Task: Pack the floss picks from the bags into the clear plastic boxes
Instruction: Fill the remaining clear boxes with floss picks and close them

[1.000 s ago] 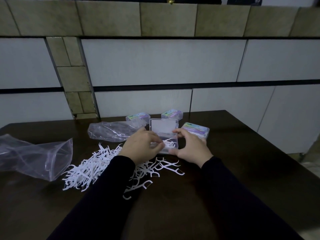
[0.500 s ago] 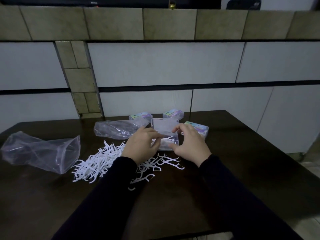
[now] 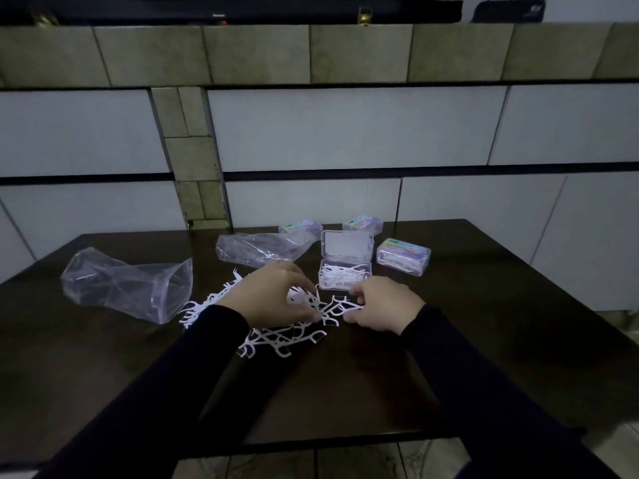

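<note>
Dark table [image 3: 484, 305]: bare room seen at right and near edge. Two empty bags [image 3: 128, 288] laid left and behind. Open clear box [image 3: 345, 271], part-filled, set just beyond both hands. Loose floss picks [image 3: 276, 340] spread under the hands. Left hand [image 3: 273, 295] curled, picks gripped. Right hand [image 3: 383, 305] curled, one pick pinched.
</note>
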Motion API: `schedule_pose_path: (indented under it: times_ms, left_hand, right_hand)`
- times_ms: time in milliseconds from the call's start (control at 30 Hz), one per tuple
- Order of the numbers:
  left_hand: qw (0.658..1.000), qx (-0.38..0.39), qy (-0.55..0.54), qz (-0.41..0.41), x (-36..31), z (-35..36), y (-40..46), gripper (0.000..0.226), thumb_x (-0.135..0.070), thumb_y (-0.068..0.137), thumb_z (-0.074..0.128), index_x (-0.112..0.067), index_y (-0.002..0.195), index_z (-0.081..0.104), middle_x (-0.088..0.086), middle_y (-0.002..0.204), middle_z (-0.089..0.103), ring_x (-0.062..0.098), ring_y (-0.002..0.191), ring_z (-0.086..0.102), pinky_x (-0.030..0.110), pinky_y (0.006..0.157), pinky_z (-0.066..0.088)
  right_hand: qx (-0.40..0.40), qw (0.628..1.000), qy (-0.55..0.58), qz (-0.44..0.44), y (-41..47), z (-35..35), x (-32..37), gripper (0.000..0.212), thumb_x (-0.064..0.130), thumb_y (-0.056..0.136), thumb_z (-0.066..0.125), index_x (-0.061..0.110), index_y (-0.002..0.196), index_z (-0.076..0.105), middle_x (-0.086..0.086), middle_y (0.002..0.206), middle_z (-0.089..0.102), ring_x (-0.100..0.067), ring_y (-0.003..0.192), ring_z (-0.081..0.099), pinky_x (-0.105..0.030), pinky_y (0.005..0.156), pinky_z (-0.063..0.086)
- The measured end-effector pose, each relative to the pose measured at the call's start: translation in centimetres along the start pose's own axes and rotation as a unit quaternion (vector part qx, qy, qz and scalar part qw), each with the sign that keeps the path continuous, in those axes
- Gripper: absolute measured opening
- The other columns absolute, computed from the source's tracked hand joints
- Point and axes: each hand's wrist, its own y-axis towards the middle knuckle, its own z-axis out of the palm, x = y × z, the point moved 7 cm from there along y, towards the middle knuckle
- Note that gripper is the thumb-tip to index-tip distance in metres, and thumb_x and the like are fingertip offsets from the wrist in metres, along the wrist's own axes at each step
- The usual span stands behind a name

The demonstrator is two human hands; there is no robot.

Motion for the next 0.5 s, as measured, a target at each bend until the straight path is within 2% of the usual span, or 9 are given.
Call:
schedule_pose_path:
  times_ms: [133, 200, 267, 333, 400, 467, 500]
  left_hand:
    - [0.998, 0.064, -0.011, -0.025, 2.2, 0.0, -1.6, 0.072, -0.067, 0.065, 0.072, -0.037, 0.128, 0.056, -0.014, 0.136, 0.044, 0.006, 0.129, 0.036, 0.031, 0.107, 0.034]
    - [0.996, 0.067, -0.026, -0.048, 3.3, 0.1, -2.1, 0.074, -0.066, 0.064, 0.074, -0.036, 0.13, 0.055, -0.013, 0.138, 0.044, 0.008, 0.131, 0.036, 0.033, 0.108, 0.034]
    - [0.996, 0.061, -0.022, -0.057, 3.9, 0.1, -2.2, 0.069, -0.059, 0.069, 0.074, -0.035, 0.13, 0.055, -0.011, 0.138, 0.046, 0.01, 0.129, 0.038, 0.032, 0.107, 0.035]
    - [0.998, 0.046, -0.005, -0.048, 3.7, 0.0, -2.1, 0.061, -0.054, 0.075, 0.072, -0.035, 0.13, 0.055, -0.01, 0.135, 0.049, 0.009, 0.125, 0.041, 0.031, 0.106, 0.036]
    - [0.998, 0.035, 0.008, -0.046, 3.6, 0.0, -2.0, 0.056, -0.05, 0.079, 0.07, -0.034, 0.131, 0.055, -0.011, 0.132, 0.052, 0.008, 0.122, 0.043, 0.028, 0.103, 0.038]
    - [0.998, 0.03, 0.018, -0.055, 3.6, 0.1, -1.8, 0.051, -0.045, 0.083, 0.068, -0.033, 0.13, 0.056, -0.01, 0.129, 0.053, 0.008, 0.12, 0.044, 0.026, 0.1, 0.038]
    - [0.998, 0.028, 0.021, -0.06, 3.6, 0.1, -1.7, 0.048, -0.043, 0.084, 0.068, -0.032, 0.13, 0.057, -0.009, 0.127, 0.054, 0.009, 0.119, 0.045, 0.025, 0.099, 0.038]
  right_hand:
    - [0.015, 1.0, 0.005, -0.011, 0.4, 0.7, 0.6, 0.043, 0.033, 0.092, 0.06, 0.025, 0.134, 0.054, 0.0, 0.132, 0.056, -0.019, 0.121, 0.051, -0.039, 0.106, 0.038]
    - [0.009, 1.0, 0.005, -0.023, 0.4, 0.9, 1.2, 0.04, 0.032, 0.094, 0.057, 0.024, 0.134, 0.055, 0.001, 0.131, 0.057, -0.019, 0.122, 0.05, -0.04, 0.108, 0.034]
    - [-0.003, 0.999, 0.004, -0.039, 0.6, 1.1, 1.8, 0.038, 0.04, 0.096, 0.052, 0.025, 0.13, 0.059, 0.002, 0.128, 0.06, -0.019, 0.12, 0.052, -0.042, 0.107, 0.031]
    - [-0.016, 0.999, 0.006, -0.049, 0.7, 1.2, 2.3, 0.051, 0.059, 0.092, 0.046, 0.023, 0.125, 0.062, 0.001, 0.123, 0.062, -0.018, 0.116, 0.053, -0.044, 0.103, 0.031]
    - [-0.028, 0.998, -0.013, -0.05, 0.8, 1.3, 2.8, 0.077, 0.077, 0.08, 0.046, 0.022, 0.133, 0.054, 0.0, 0.13, 0.058, -0.019, 0.12, 0.051, -0.043, 0.103, 0.031]
    - [-0.034, 0.998, -0.034, -0.05, 0.8, 1.5, 3.3, 0.091, 0.081, 0.071, 0.053, 0.024, 0.141, 0.046, 0.002, 0.138, 0.051, -0.019, 0.127, 0.047, -0.042, 0.105, 0.03]
    - [-0.035, 0.997, -0.037, -0.052, 0.8, 1.6, 3.5, 0.089, 0.079, 0.07, 0.056, 0.025, 0.141, 0.046, 0.002, 0.138, 0.051, -0.019, 0.127, 0.046, -0.042, 0.106, 0.029]
